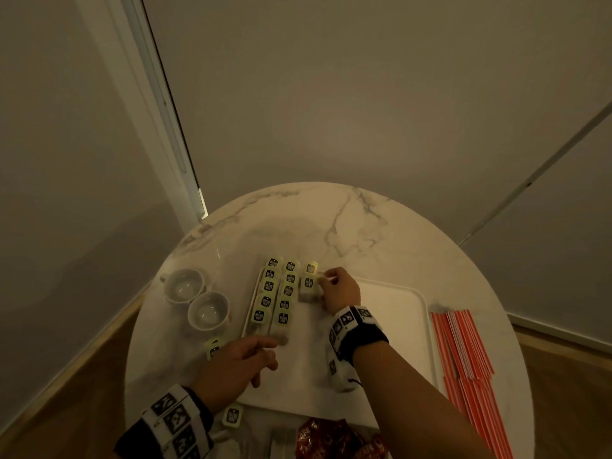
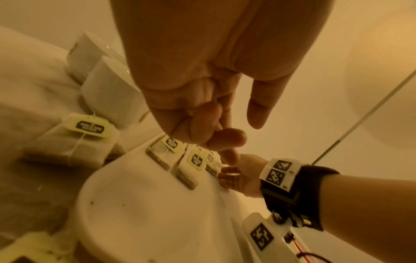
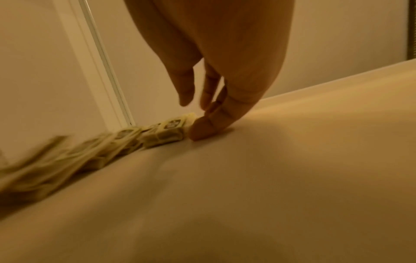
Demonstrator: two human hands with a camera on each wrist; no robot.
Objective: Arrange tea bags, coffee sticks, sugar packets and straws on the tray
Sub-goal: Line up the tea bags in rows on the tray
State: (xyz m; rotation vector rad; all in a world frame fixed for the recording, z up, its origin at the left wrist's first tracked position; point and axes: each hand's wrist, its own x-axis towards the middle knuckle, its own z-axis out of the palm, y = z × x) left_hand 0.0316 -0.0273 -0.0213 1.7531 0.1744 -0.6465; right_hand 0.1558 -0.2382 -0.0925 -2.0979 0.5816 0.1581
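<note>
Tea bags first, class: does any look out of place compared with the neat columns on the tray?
Yes. Two stray tea bags lie on the table beside the tray, and another sits off its near edge, outside the columns.

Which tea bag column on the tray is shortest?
The third column of tea bags, beside the right hand: two bags; the two columns left of it are longer.

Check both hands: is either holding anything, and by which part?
Neither visibly grips anything. The right hand touches the side of a tea bag; the left hand hovers empty.
</note>
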